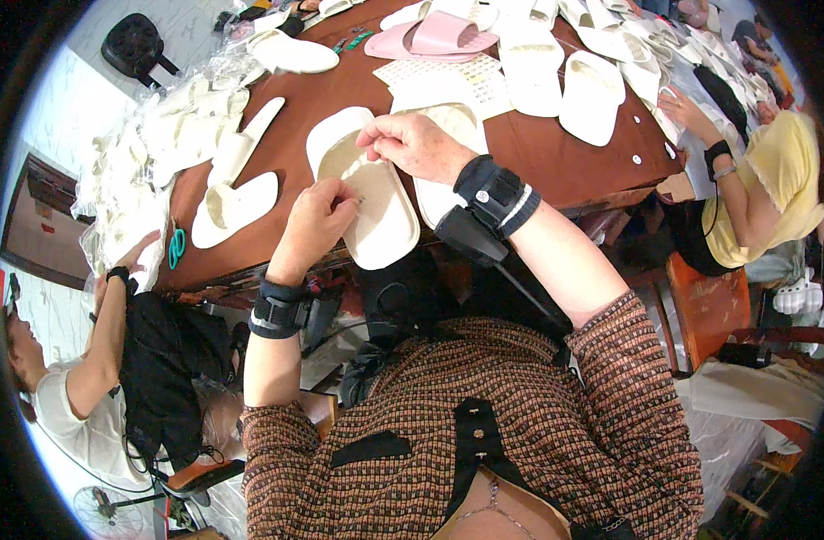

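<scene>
A white slide slipper [385, 225] lies at the table's near edge in front of me, its sole end jutting past the edge. My left hand [315, 225] is at the slipper's left side with fingers curled together over the insole, close to a tiny dark mark. Above the slipper's strap, my right hand [416, 147] is closed in a pinch. Whatever either hand pinches is too small or hidden to tell. A second white slipper [437, 193] sits just right of the first, partly under my right wrist.
Sticker sheets [470, 85] and a pink slipper [430, 38] lie farther back on the brown table [277, 202]. White slippers crowd both sides, some in plastic. Green scissors [176, 248] lie at the left edge. People sit left [79, 396] and right [763, 189].
</scene>
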The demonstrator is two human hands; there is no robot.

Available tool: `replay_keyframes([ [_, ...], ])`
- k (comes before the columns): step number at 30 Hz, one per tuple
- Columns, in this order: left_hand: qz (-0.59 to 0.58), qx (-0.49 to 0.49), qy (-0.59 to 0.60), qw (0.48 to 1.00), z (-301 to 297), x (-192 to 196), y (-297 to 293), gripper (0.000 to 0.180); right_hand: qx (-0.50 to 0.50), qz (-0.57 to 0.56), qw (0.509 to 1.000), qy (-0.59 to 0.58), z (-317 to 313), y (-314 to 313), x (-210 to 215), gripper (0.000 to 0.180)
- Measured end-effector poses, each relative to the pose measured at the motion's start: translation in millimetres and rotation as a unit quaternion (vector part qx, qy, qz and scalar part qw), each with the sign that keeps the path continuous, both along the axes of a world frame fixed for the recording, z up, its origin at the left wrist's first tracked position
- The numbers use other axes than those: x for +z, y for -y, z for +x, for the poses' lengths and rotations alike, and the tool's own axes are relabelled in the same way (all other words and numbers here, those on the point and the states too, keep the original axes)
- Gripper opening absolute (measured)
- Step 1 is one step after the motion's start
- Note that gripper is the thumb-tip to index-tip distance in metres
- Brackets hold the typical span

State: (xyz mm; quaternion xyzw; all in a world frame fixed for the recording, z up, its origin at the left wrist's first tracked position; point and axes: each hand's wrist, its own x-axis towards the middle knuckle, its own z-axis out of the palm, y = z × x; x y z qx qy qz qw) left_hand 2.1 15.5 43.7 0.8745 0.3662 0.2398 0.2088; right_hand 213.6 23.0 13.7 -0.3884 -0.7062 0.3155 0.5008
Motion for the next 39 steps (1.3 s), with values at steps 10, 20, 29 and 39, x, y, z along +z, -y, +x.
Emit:
replay_keyframes([
  [10, -0.028, -0.005, 0.036, 0.999, -4.6, -4.3, -2.2, 0.016, 0.004, -0.012, 1.000, -0.006, -1.1, 1.0, 1.0, 0.019],
  [20, 0.005, -0.001, -0.016, 1.000, 1.4, -1.6, -5.6, 0.014, -0.008, -0.003, 1.000, 0.012, -0.4, 0.7, 1.3, 0.019],
  [29, 0.052, 0.004, -0.029, 0.998, 3.8, -5.1, 0.4, 0.012, -0.008, 0.006, 1.000, 0.010, 0.0, -1.4, 0.0, 0.018],
  [39, 0.079, -0.002, -0.020, 0.997, -3.5, -10.2, 6.4, 0.010, -0.002, -0.009, 1.000, -0.001, 0.3, -1.3, 2.2, 0.019],
])
